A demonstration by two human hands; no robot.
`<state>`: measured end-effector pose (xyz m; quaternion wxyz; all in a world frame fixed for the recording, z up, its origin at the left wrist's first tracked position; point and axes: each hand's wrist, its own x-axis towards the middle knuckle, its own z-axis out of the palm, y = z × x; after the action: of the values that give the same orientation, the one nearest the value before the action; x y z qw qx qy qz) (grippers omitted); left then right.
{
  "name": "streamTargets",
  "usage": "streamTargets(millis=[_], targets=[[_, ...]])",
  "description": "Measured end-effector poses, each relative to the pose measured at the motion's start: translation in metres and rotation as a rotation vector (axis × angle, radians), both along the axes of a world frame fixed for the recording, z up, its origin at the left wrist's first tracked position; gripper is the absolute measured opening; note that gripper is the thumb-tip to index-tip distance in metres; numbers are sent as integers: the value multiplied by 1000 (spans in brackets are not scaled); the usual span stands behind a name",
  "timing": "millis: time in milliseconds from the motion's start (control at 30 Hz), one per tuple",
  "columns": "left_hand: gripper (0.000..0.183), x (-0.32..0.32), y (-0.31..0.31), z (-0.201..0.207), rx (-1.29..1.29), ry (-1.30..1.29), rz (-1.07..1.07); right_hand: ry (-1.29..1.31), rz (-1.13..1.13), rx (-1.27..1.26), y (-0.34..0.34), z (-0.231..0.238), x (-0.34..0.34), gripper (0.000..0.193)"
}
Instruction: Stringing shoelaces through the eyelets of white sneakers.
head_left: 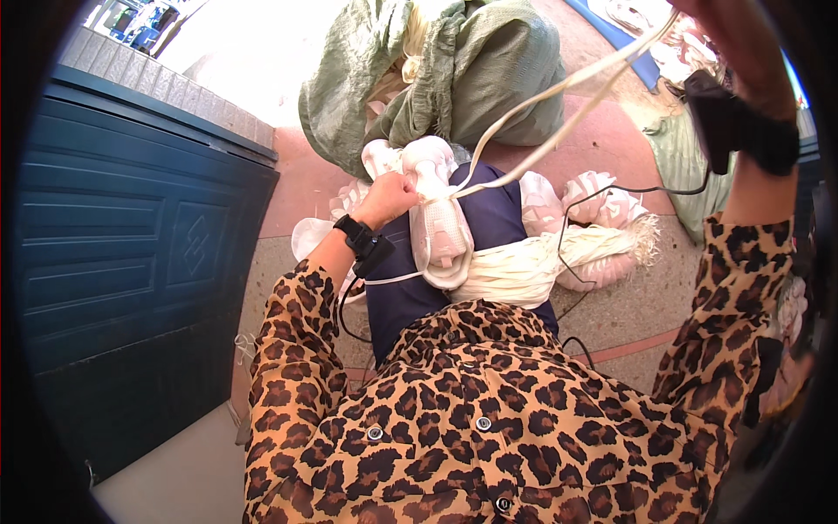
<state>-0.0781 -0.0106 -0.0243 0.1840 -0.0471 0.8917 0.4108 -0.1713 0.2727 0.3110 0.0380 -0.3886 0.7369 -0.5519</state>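
Far left, a dark blue panelled metal door [131, 253] fills the side of the view, with a strip of pale floor [175, 480] at its foot.

Moving right, the person's left forearm comes up in a leopard-print sleeve [292, 349], with a black wrist strap [360, 237] and a thin black cable running down from it. The left hand [391, 199] is closed on the heel end of a white and pale pink soft shoe [436, 218] – the fingers of this grip curl tight on the shoe's back edge. The shoe lies sole-up across the lap, resting on dark navy trousers [410, 297].

Just beside the shoe, on its right, a thick bundle of cream-coloured laces [541, 262] lies across the lap, its frayed end pointing right. More white and pink shoes [594, 201] sit on the reddish tiled floor beyond the knees, near the bundle.

Behind them, at top centre, stands a slumped pale green woven sack [489, 79], open at the mouth.

From the shoe a long cream lace [559, 105] – doubled into two strands – runs taut upward to the right, ending at the raised right hand [742, 44] near the upper edge. The right hand is largely cut off by the frame edge, so whether its grip is closed on the lace or spread cannot be told. A black wrist strap with a small black box sits on that wrist, above the leopard-print cuff.
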Motion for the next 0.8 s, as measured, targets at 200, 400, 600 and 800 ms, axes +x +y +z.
streamTargets(millis=[200, 400, 600, 800], targets=[[11, 6, -3, 5, 596, -450, 245, -262, 146, 362, -44, -169, 22, 21], [8, 6, -14, -2, 821, -644, 211, -89, 256, 472, -95, -317, 58, 17], [11, 7, -18, -13, 954, -648, 182, -172, 308, 651, -93, -321, 76, 21], [12, 6, -8, -4, 740, -596, 170, -121, 319, 627, -79, -314, 106, 18]])
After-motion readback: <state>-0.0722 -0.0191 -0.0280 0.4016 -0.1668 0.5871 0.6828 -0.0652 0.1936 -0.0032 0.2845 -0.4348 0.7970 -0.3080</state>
